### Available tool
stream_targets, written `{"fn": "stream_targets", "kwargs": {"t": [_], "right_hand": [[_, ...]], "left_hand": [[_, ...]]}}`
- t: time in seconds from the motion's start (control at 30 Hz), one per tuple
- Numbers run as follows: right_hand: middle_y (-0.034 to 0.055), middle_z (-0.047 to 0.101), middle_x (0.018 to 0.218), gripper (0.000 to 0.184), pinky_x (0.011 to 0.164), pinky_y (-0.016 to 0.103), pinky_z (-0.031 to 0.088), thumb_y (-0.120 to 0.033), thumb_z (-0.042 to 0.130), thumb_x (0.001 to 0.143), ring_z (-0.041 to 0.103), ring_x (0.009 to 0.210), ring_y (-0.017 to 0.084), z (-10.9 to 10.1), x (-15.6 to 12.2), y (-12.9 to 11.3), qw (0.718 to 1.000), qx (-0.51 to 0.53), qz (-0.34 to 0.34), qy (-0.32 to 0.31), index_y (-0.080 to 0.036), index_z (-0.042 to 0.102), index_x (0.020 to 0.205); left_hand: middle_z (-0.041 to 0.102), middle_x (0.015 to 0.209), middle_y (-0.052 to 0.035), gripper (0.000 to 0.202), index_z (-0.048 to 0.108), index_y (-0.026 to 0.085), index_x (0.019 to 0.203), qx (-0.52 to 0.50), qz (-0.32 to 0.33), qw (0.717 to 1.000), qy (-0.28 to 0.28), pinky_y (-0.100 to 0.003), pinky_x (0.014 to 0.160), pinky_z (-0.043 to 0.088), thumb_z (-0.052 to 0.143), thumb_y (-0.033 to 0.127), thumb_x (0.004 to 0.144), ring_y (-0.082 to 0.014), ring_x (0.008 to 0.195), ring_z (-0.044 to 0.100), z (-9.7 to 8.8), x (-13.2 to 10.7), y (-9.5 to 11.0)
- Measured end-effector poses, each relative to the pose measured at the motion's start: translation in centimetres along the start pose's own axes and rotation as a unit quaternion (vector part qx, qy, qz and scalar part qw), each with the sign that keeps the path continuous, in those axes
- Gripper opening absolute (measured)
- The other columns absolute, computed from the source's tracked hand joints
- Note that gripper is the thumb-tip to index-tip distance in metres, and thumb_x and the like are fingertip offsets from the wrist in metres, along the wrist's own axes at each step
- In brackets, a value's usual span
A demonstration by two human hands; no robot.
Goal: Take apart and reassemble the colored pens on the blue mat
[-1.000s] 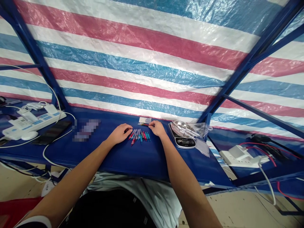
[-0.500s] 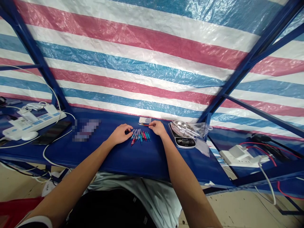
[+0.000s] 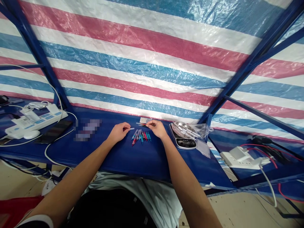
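The left hand (image 3: 118, 133) has its fingers clamped on a slim pen (image 3: 127, 129), just left of a row of colored pens (image 3: 141, 138) on a blue table (image 3: 152, 167). The right hand (image 3: 157, 129) rests beyond the row, its fingers curled; whether they grip anything is too small to tell.

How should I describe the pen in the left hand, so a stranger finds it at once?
On the blue table under the striped tarp, a fan of coloured pens lies between two hands. The one wanted is the slim pen in the left hand: held apart from the fan, red end showing.
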State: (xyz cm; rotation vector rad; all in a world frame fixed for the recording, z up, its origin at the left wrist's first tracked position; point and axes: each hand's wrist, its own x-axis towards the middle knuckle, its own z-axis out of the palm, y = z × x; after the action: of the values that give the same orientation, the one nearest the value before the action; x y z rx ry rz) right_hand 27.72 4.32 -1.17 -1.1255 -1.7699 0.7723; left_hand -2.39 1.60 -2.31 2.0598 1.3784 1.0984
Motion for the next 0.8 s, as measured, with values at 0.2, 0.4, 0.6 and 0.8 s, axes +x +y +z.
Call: {"fn": "stream_targets", "kwargs": {"t": [0.2,0.4,0.6,0.8], "right_hand": [[0.0061,0.080,0.088,0.030,0.074,0.035,0.057,-0.048,0.081,0.083,0.071,0.077,0.023,0.3,-0.4,0.2,0.998,0.050,-0.002,-0.036,-0.022,0.082,0.095],[0.0053,0.079,0.083,0.042,0.072,0.034,0.057,-0.056,0.091,0.074,0.068,0.070,0.019,0.1,-0.6,-1.1,0.989,0.133,0.022,-0.065,-0.020,0.082,0.093],[0.0044,0.078,0.088,0.045,0.076,0.034,0.058,-0.056,0.094,0.070,0.071,0.076,0.020,1.6,-1.2,-2.8,0.987,0.151,0.024,-0.047,-0.020,0.077,0.092],[0.0072,0.080,0.102,0.052,0.091,0.036,0.058,-0.059,0.088,0.079,0.074,0.092,0.022,2.4,-1.3,-3.6,0.993,0.114,-0.009,-0.002,-0.021,0.074,0.111]], "left_hand": [[0.083,0.106,-0.0060,0.017,0.074,0.026,0.101,-0.025,-0.005,0.999,0.023,-0.041,0.097,0.062,0.067,0.038,0.092,-0.0274,0.102,0.079,0.0,0.0,0.4],[0.082,0.112,-0.0064,0.025,0.077,0.025,0.107,-0.050,0.029,0.998,0.012,-0.040,0.100,0.060,0.066,0.045,0.097,-0.0268,0.105,0.077,-0.1,-0.1,1.6],[0.081,0.117,-0.0086,0.036,0.080,0.026,0.116,-0.020,0.097,0.993,-0.060,-0.040,0.093,0.059,0.058,0.052,0.104,-0.0287,0.105,0.076,0.0,-0.5,2.9],[0.081,0.121,-0.0090,0.038,0.081,0.027,0.119,-0.029,0.109,0.993,-0.034,-0.042,0.099,0.057,0.062,0.055,0.102,-0.0300,0.111,0.075,0.1,-0.5,2.9]]}}
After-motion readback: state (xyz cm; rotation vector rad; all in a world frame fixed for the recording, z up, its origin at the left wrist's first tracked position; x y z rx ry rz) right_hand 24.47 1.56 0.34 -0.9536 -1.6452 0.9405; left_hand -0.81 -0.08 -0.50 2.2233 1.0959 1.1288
